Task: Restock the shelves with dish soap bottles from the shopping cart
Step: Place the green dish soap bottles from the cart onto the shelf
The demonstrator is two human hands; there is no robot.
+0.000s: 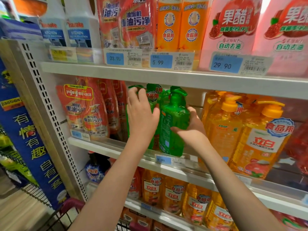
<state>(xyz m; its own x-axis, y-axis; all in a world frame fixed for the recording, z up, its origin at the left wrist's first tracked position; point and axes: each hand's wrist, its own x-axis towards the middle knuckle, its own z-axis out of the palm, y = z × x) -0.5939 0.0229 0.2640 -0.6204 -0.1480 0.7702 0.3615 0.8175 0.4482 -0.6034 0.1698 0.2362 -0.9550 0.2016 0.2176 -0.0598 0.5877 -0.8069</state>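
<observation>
- Supermarket shelving fills the view, with tiers of cleaning products behind clear lips and blue price tags.
- The right hand (191, 129) grips the green pump bottle (173, 120) low on its right side. Its fingers curl round the front of the body and the palm cups it from behind.
- The left hand (141, 114) lies spread against the neighbouring green bottles (151, 97). Its fingertips are up by a pump head and its thumb is near the held bottle. It seems to steady or push that row rather than grasp it.
- The held bottle sits at the front of the middle shelf (116, 147), just above the lip. Whether its base rests on the shelf cannot be told.
- Handling, as a judgement:
  - The bottle looks full, so fairly heavy for one hand.
  - The plastic wall is stiff but glossy and likely slippery.
  - The wide lower body is the safest hold, and the pump neck looks weak as a handle.
- Its long axis stands nearly upright, pump on top and leaning a little. The spout points right, and a printed back label faces the camera.
- Orange dish soap bottles (223, 127) stand just beside it on the right, and red refill pouches (83, 110) are to the left.
- The shopping cart (55, 215) shows at the lower left, well apart.
</observation>
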